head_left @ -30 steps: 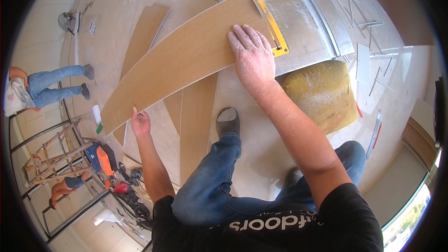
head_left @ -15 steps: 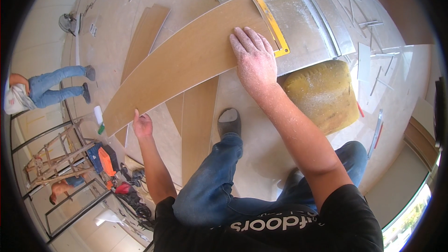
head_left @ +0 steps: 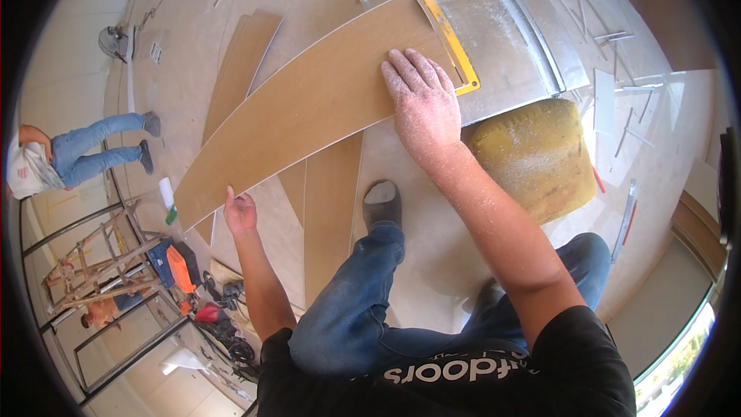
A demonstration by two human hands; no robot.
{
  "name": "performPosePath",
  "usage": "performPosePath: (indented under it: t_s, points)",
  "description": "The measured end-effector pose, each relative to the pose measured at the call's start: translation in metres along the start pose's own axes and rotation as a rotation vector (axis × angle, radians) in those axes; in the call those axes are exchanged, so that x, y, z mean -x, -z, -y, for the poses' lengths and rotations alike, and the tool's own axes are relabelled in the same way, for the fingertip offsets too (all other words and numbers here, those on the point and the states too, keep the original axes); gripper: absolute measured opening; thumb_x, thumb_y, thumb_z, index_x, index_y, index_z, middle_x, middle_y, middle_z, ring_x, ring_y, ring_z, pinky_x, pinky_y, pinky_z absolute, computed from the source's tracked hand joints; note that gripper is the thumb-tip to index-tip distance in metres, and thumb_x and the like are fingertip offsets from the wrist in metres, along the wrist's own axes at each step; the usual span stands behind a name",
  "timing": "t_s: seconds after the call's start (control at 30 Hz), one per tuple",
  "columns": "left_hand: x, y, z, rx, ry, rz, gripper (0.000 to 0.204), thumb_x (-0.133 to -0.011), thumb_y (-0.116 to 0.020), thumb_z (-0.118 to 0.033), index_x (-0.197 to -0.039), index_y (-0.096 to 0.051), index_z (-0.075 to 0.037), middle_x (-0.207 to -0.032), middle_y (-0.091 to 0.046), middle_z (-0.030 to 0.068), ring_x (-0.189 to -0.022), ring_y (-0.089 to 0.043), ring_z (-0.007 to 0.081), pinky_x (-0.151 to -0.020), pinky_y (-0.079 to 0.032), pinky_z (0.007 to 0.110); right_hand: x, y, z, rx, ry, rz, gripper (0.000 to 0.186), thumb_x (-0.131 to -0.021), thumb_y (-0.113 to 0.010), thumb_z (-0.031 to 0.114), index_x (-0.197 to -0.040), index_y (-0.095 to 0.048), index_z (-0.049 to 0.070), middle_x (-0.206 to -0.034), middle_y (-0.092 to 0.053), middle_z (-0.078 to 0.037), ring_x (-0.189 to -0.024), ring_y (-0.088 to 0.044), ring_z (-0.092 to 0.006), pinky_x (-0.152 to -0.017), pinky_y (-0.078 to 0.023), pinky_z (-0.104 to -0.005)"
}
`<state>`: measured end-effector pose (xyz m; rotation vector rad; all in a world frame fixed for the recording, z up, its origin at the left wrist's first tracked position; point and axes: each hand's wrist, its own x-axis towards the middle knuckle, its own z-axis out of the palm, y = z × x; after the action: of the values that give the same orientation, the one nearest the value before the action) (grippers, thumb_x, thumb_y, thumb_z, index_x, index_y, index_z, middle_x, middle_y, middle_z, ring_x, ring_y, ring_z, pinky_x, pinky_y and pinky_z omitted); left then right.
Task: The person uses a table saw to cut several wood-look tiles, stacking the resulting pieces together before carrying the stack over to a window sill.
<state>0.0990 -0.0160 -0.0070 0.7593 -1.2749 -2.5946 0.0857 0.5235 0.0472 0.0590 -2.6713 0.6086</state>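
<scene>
A long tan wood-look plank [head_left: 309, 104] stretches from the lower left up to the middle of the view. My left hand [head_left: 241, 214] grips its near edge toward the left end, thumb on top and fingers underneath, partly hidden. Flat on the plank near its right end lies my dust-covered right hand [head_left: 427, 112], fingers stretched out and pressing on the face. That end of the plank rests against a yellow-framed metal tool [head_left: 446, 27], whose lower parts the plank covers. Beneath the tool is a dusty grey metal surface [head_left: 502, 38].
A yellow dusty block-shaped container [head_left: 532, 158] stands beside my right forearm. More tan planks [head_left: 333, 201] lie on the floor below. Offcut strips [head_left: 617, 37] are scattered at right. Another person [head_left: 93, 147] stands at far left, near a wooden trestle [head_left: 100, 262] and a fan [head_left: 113, 42].
The view has shifted very slightly. Both hands keep their places on the plank, which stays against the yellow-framed tool.
</scene>
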Motion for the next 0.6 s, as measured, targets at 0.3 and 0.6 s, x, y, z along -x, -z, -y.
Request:
performPosePath:
  t_s: [0.3,0.6]
  points:
    - [0.0018,-0.0019,0.0022,0.000,-0.009,-0.018,0.023,-0.096,-0.066,-0.004,-0.119,-0.063,-0.002,-0.115,-0.071,0.0086,-0.102,-0.069,0.0170,-0.080,-0.061,0.024,0.0025,-0.0005,0.0004,-0.017,-0.014,-0.008,0.047,-0.080,-0.060,0.007,-0.127,-0.064,0.005,-0.140,-0.058,-0.008,-0.135,-0.050,-0.0258,-0.116,-0.036,-0.0410]
    - [0.0060,-0.0031,0.0013,-0.003,-0.010,-0.031,0.022,-0.095,-0.066,-0.003,-0.117,-0.064,-0.002,-0.114,-0.071,0.0087,-0.100,-0.070,0.0175,-0.079,-0.062,0.025,0.0031,0.0032,0.0017,0.009,0.000,0.015,0.046,-0.083,-0.060,0.011,-0.128,-0.063,0.004,-0.141,-0.058,-0.009,-0.136,-0.048,-0.0256,-0.117,-0.034,-0.0403]
